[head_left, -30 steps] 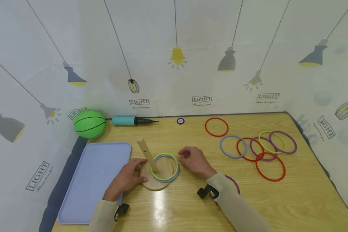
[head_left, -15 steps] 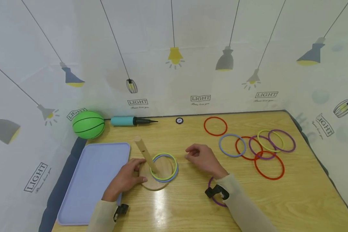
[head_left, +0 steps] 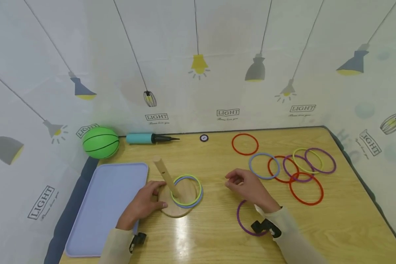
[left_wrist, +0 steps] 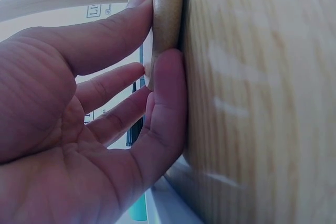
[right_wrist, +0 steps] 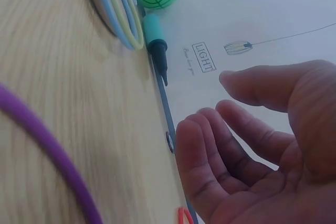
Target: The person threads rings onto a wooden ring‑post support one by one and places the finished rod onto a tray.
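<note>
A wooden ring-toss stand (head_left: pixel 172 212), a round base with a peg (head_left: pixel 166 176), sits left of the table's middle. Round the peg lie a yellow-green ring (head_left: pixel 200 183) and a blue ring (head_left: pixel 202 196) on the base. My left hand (head_left: pixel 144 201) holds the base by its left edge; in the left wrist view the thumb (left_wrist: pixel 121 32) lies on the top face and a finger (left_wrist: pixel 170 85) against the rim. My right hand (head_left: pixel 250 187) hovers over the table with loosely curled fingers and nothing between them. Below it lies a purple ring (head_left: pixel 239 216), partly hidden by the wrist.
Red (head_left: pixel 321 190), blue (head_left: pixel 250 167), purple (head_left: pixel 334 161) and yellow (head_left: pixel 294 156) rings lie at the right, several overlapping. A lilac tray (head_left: pixel 109 212) is at the left. Along the back stand a green ball (head_left: pixel 100 143), a hand pump (head_left: pixel 140 138) and a small round disc (head_left: pixel 204 138).
My right hand has moved away from the rings on the stand, to the right, uncovering more of the nearby purple ring. The left hand stays on the base.
</note>
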The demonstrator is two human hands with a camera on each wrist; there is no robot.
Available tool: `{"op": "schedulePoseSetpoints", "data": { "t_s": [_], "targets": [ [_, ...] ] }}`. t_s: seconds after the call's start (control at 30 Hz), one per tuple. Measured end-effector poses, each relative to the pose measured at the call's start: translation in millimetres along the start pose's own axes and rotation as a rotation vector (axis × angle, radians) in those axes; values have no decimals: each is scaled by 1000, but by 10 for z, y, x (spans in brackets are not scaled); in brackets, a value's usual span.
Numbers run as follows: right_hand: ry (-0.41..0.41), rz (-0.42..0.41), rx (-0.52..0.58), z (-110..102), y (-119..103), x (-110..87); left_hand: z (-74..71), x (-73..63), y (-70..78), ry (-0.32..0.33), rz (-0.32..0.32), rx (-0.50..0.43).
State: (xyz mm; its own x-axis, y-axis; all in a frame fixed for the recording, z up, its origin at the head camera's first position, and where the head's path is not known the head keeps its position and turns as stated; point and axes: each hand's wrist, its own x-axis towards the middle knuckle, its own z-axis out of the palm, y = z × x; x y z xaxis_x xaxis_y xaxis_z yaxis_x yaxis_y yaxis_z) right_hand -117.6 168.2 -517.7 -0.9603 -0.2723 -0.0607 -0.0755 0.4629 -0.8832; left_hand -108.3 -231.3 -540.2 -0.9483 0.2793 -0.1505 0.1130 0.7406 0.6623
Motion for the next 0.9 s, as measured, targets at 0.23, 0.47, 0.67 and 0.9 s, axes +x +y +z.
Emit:
{"op": "schedulePoseSetpoints", "data": {
  "t_s": [0.23, 0.47, 0.67, 0.9],
  "targets": [
    [-2, -23, -39, -129, 158, -165, -20, -14, 11, 1, -9, -2],
    [28, -82, -96, -325, 309, -324, -19, -20, 20, -9, -4, -9],
    [34, -55, -167, -469, 457, -417, 1, 0, 7, -10, 9, -6],
    [-39, -37, -152, -540, 537, -466, -8, 1, 20, -6, 2, -6]
  ]
}}
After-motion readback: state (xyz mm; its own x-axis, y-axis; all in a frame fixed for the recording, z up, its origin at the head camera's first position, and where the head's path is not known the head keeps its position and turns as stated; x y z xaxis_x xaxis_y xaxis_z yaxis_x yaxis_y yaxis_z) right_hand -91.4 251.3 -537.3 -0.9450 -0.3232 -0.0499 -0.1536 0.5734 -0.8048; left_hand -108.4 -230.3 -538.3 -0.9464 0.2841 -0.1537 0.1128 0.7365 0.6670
